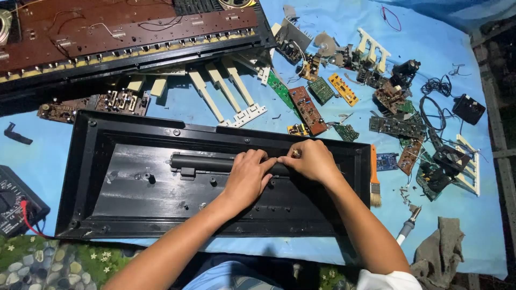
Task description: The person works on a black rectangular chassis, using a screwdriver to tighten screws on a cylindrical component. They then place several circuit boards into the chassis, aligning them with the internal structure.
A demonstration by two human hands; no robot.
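Observation:
A black plastic keyboard casing (129, 198) lies open side up on a blue sheet. Along its inside runs a dark cylindrical tube (201, 162). My left hand (248, 177) rests on the tube's right part, fingers curled over it. My right hand (312, 160) meets it from the right, fingertips pinched together at the tube's end against the left fingers. Whatever sits between the fingertips is hidden.
An opened keyboard body with a brown circuit board (123, 32) lies at the top. Loose white keys (226, 94) and several circuit boards (307, 110) scatter above and right. A brush (374, 177), a soldering iron (407, 226), a grey rag (441, 249) and a multimeter (13, 201) surround the casing.

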